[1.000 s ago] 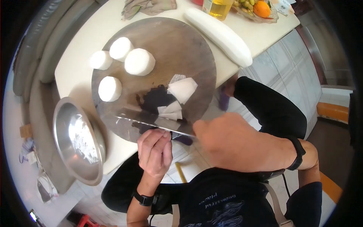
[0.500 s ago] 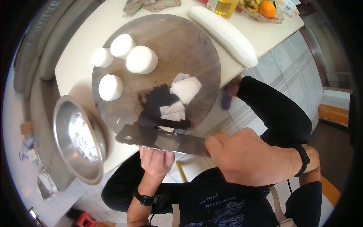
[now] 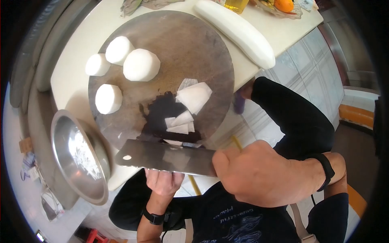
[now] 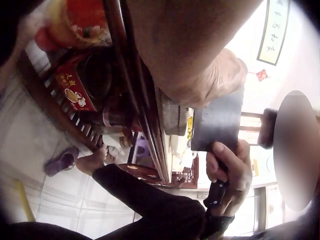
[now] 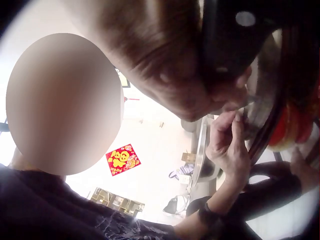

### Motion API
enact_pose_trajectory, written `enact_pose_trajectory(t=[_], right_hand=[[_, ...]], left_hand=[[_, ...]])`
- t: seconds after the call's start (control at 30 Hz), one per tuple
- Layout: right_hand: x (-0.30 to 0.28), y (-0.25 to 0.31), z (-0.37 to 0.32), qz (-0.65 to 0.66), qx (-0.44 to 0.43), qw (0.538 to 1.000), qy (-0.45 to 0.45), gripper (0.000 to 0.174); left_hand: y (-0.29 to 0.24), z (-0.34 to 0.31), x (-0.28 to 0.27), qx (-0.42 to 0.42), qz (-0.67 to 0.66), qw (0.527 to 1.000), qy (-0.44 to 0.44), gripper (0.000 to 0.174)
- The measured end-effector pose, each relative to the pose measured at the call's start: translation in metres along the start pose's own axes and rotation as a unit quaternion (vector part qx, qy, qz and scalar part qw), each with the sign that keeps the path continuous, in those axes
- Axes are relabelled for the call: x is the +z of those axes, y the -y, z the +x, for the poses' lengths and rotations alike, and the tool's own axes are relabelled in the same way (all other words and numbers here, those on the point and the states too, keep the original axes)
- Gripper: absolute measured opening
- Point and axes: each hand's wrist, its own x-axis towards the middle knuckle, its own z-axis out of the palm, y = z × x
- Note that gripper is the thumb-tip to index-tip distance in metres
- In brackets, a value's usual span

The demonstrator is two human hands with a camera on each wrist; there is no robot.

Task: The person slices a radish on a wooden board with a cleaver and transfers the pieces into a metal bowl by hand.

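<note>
My right hand grips the handle of a broad cleaver, its blade lying across the near edge of a round wooden board. Just below the blade is my left hand, its fingertips hidden behind the metal in the head view. The right wrist view has the left hand with thumb and fingertips close together; whether they pinch anything cannot be told. Thin white slices lie on the board beside a dark wet patch. Several thick white rounds stand at its far left.
A steel bowl with white shreds stands left of the board. A long peeled white vegetable lies at the table's right edge. Farther back are a cloth, a bottle of yellow liquid and a fruit dish with an orange.
The cleaver has moved closer to the body and tilted from nearly edge-on to showing its broad side, covering the left fingertips. The right hand has moved down with it. The head view has shifted slightly.
</note>
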Motion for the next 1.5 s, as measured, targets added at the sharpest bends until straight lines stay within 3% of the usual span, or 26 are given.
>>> enact_pose_trajectory(t=[0.1, 0.17, 0.37, 0.57, 0.67, 0.77, 1.0, 1.07, 1.37, 1.5], right_hand=[[0.000, -0.003, 0.004, 0.017, -0.029, 0.999, 0.009, 0.026], [0.008, -0.006, 0.008, 0.049, -0.062, 0.995, -0.065, 0.023], [0.007, -0.003, 0.028, 0.039, -0.091, 0.989, -0.113, 0.017], [0.018, -0.013, 0.012, -0.011, -0.025, 0.987, -0.158, 0.014], [0.016, -0.016, 0.006, -0.023, -0.056, 0.984, -0.167, 0.013], [0.007, -0.006, -0.003, -0.042, -0.022, 0.991, -0.123, 0.019], [0.010, -0.005, -0.005, 0.010, -0.017, 0.993, -0.117, 0.019], [0.011, -0.006, -0.006, 0.023, 0.004, 0.997, -0.074, 0.019], [0.027, 0.001, -0.006, -0.014, 0.018, 0.995, -0.097, 0.020], [0.029, 0.009, -0.003, -0.035, 0.033, 0.996, -0.075, 0.023]], left_hand=[[-0.001, 0.002, 0.000, -0.005, 0.001, 1.000, -0.001, 0.022], [-0.003, 0.006, 0.000, 0.010, 0.018, 1.000, -0.005, 0.021], [-0.002, 0.009, 0.003, 0.007, -0.025, 0.999, -0.020, 0.017], [-0.004, 0.018, 0.007, 0.029, -0.033, 0.998, -0.047, 0.021], [-0.004, 0.020, 0.009, 0.034, -0.052, 0.996, -0.062, 0.022], [-0.005, 0.021, 0.008, 0.039, -0.032, 0.996, -0.074, 0.021], [-0.004, 0.018, 0.008, 0.029, -0.004, 0.998, -0.062, 0.022], [-0.004, 0.019, 0.008, 0.031, -0.007, 0.997, -0.064, 0.022], [-0.002, 0.014, 0.008, 0.031, -0.004, 0.998, -0.057, 0.019], [0.000, 0.005, 0.004, 0.012, 0.004, 1.000, -0.016, 0.019]])
